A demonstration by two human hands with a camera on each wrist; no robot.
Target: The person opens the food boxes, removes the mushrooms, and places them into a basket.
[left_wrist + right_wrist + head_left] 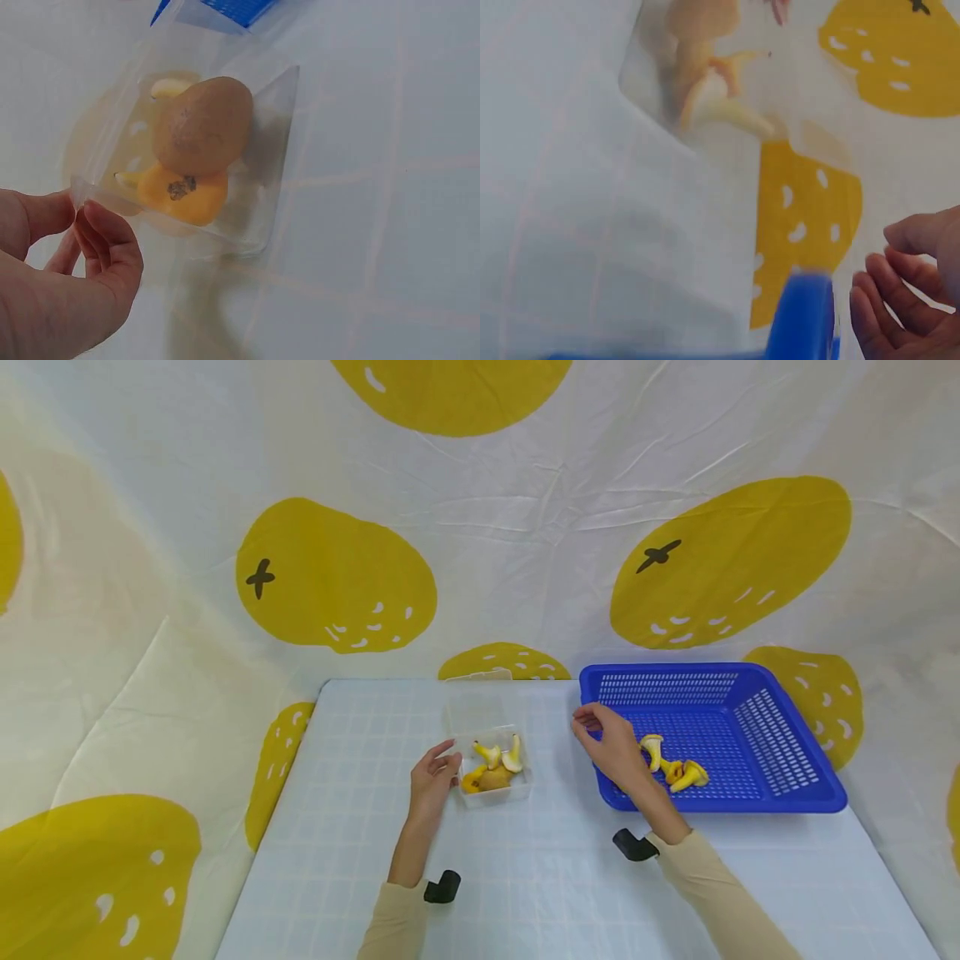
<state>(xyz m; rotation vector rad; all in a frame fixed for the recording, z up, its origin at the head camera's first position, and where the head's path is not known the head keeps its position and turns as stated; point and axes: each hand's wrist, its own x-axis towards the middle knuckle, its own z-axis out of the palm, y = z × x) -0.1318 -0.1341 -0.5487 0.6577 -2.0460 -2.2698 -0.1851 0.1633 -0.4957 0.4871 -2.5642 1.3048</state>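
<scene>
A clear plastic box [497,800] stands left of the blue basket, with several yellow mushrooms [512,755] and a rounded brown piece [204,127] inside. My left hand [433,779] is at its left side; thumb and fingertips pinch the box's corner in the left wrist view. My right hand [611,745] hovers over the left rim of the blue basket [750,760], fingers loosely bent and holding nothing. Beside that wrist, several yellow mushrooms [686,775] lie on the basket floor. The right forearm hides the basket's near left part.
The box's clear lid [477,710] stands open behind it, toward the fabric. A pale checked cloth covers the table [337,827]. Behind the table hangs a white fabric [517,568] with large yellow fruit shapes. The basket's raised mesh walls border its mushrooms.
</scene>
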